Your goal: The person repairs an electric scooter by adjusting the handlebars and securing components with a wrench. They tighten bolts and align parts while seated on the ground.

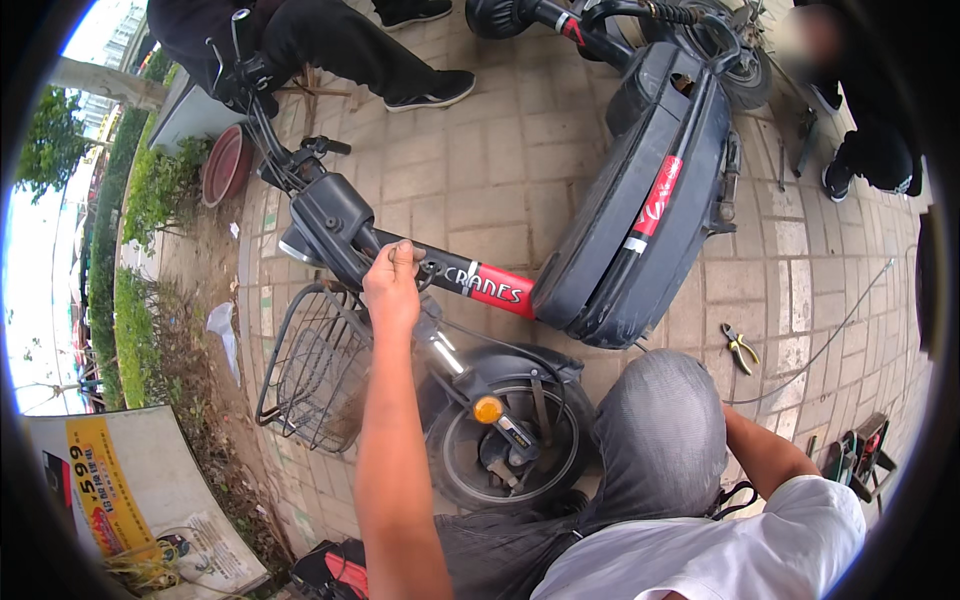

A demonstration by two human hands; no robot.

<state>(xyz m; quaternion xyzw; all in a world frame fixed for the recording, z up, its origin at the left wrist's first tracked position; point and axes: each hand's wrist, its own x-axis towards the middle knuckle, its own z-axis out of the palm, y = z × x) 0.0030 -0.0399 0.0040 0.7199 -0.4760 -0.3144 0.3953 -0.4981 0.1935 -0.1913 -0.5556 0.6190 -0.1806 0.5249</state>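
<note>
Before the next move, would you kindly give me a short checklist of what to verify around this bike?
1. Left hand near the red-and-black frame tube: ok.
2. Left hand's grip on anything: cannot tell.
3. Right hand visible: not ok, hidden behind the raised knee.
4. Pliers in sight: ok, lying on the paving.
5. Cable's far end visible: ok.
6. Bystander's shoe off the cable: ok, apart.
</note>
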